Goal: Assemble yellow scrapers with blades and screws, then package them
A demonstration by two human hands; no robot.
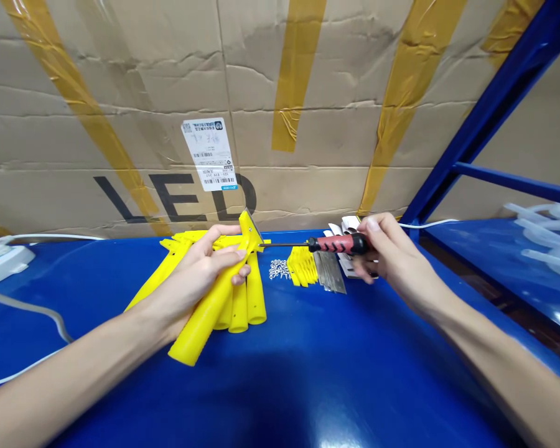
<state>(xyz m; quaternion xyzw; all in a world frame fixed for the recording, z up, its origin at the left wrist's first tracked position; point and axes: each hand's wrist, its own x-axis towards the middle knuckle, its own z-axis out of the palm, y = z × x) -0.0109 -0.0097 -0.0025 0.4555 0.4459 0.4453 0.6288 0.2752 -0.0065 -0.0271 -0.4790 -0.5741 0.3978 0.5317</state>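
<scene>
The left hand (210,258) had its fingers clamped around a yellow, tube-handled plastic scraper (210,314) above the glossy blue table (298,373); the right hand (387,246) gripped a red-and-black screwdriver (338,243) (slim metal shaft pointing at the scraper's head).

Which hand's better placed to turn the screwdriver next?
Right, I'd say. The right hand has the screwdriver by its handle end, shaft pointing at the head of the yellow tool. The left hand is occupied gripping that tool.
</scene>
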